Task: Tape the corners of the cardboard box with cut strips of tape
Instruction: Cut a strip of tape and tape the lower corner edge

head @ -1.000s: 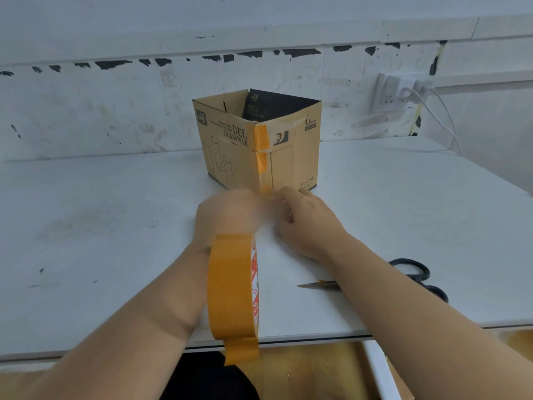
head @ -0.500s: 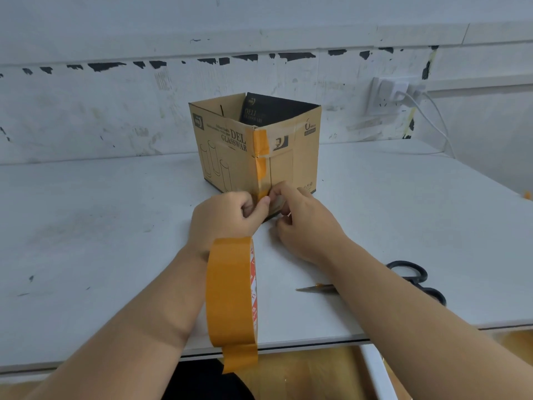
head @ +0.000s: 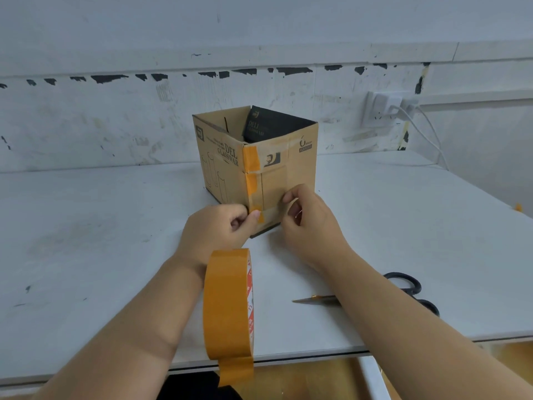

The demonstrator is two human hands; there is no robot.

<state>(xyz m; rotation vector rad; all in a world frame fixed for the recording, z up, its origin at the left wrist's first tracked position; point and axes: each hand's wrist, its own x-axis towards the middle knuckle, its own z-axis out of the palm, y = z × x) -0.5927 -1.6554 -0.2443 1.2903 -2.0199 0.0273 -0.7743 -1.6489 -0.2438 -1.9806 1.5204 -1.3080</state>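
Nearest to me, the tape roll [head: 229, 304] hangs round the left forearm like a bracelet, its loose end dangling past the table edge [head: 288, 357]. To the right, partly under the right forearm, I see black-handled scissors [head: 403, 287] lying flat on the white table.

Further out, both hands meet at the near bottom corner of the cardboard box [head: 256, 166]. My left hand [head: 219, 229] has its fingers curled, the thumb pressing a short orange tape strip [head: 260, 216] onto the corner edge. My right hand [head: 311, 223] pinches at the box's right face just beside that strip — whether it actually has the strip's end between its fingertips I cannot tell.

The box stands upright and open-topped, mid-table, with two more orange strips [head: 251, 171] stacked up the same corner. Behind it, a scuffed white wall carries a socket [head: 383, 108] with a plugged-in cable.
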